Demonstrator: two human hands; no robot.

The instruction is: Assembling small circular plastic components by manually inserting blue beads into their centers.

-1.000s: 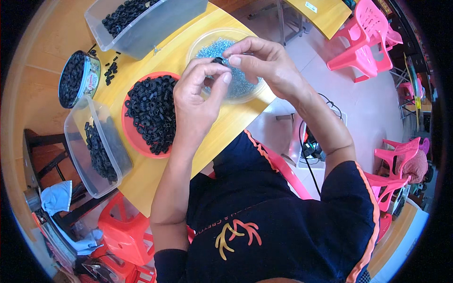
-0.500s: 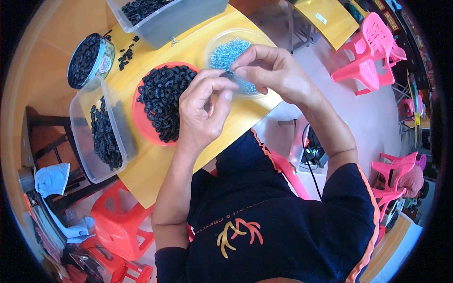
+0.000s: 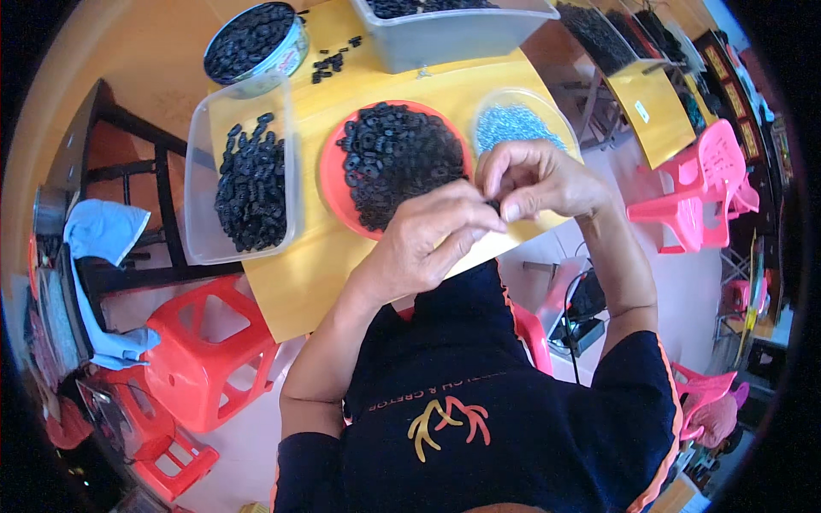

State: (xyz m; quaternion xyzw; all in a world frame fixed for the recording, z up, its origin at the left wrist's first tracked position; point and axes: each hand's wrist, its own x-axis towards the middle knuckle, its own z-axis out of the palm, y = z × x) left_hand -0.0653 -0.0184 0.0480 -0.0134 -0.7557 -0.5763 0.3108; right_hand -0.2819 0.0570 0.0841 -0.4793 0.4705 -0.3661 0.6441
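Observation:
Both my hands meet just above the near right part of the yellow table. Between their fingertips sits a small black part, mostly covered by the fingers. My left hand pinches it from the left with thumb and fingers. On the other side, my right hand has its thumb and curled fingers closed on the same part. Left of the hands, a red round tray holds a heap of small black ring-like parts. A clear round tub of tiny shiny blue-silver pieces lies behind my right hand.
A clear plastic box of black parts stands at the left. Behind it are a round tin of black parts and a large translucent bin. Red stools stand on the floor at left, pink chairs at right.
The view has shifted, so the table and its containers appear farther right. My joined hands have come nearer my body, away from the tub, with the small black part still between them.

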